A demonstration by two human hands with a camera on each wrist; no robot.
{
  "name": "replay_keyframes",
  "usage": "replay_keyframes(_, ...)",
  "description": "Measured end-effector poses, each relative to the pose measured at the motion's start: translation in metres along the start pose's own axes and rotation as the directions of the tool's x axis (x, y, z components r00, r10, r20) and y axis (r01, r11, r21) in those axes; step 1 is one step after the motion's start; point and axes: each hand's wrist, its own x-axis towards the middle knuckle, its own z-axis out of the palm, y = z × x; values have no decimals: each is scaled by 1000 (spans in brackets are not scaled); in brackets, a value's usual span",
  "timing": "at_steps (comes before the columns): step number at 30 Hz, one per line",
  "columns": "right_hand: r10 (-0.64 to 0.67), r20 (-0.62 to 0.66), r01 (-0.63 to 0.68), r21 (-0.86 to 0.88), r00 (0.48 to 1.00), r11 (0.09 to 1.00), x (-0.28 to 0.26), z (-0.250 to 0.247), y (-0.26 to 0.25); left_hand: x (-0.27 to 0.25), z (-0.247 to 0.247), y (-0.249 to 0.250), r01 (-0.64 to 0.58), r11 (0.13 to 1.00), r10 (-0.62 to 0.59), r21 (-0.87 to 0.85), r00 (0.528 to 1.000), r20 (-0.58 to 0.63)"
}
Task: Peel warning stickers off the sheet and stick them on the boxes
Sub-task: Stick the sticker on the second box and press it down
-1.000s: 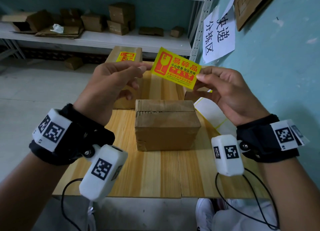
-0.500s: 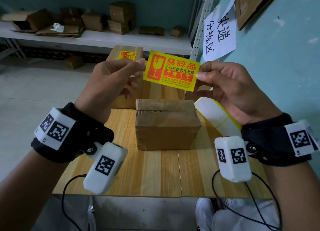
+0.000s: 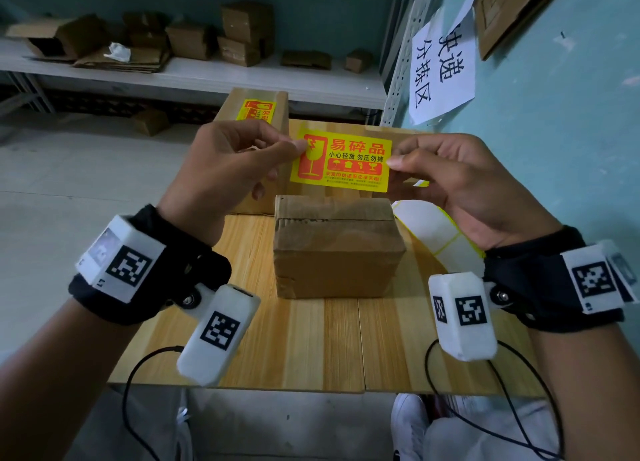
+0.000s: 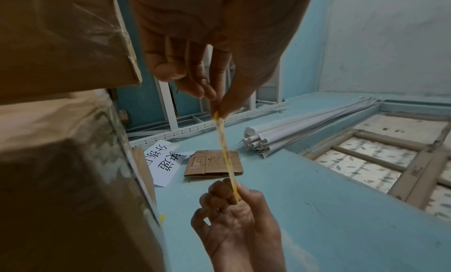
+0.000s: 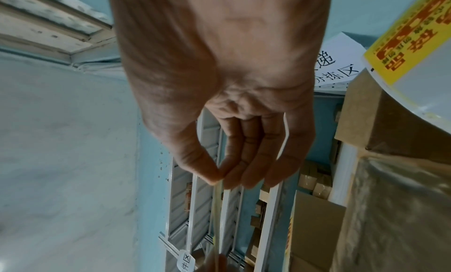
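The left hand (image 3: pixel 221 169) is held up over the table, its thumb and first finger pinching the left edge of a yellow sticker (image 3: pixel 341 162). The other fingers are curled under. The right hand (image 3: pixel 460 183) pinches the right edge the same way. The sticker is flat between them, face up, in the air above and just behind a brown box (image 3: pixel 337 249). It does not touch the box.

The box sits in the middle of a wooden table (image 3: pixel 311 343) made of pale planks. Behind the left hand stands a taller box (image 3: pixel 256 114) with a yellow sticker already on top. To the right, under the right wrist, lies the white sticker sheet (image 3: pixel 429 228). Further back is a white shelf (image 3: pixel 207 76) with small cardboard boxes. On the right is a blue wall (image 3: pixel 571 114) with a white paper sign (image 3: pixel 440 65).

The sticker is thin, shiny and a rectangle, with red writing.
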Motion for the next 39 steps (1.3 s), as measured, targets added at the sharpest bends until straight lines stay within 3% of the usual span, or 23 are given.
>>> replay_keyframes(16,20,-126,-68,-383,992,921,4,9,14,0,11,-13,36,967,-28,253,999,-35)
replay_keyframes(25,-21,-156,-70,-553,988,830,8,12,27,2,12,-23,-35,900,29,434,999,22)
replay_keyframes(39,-26,-145,-75,-649,989,757,9,16,31,7,10,-39,-97,837,62,539,995,84)
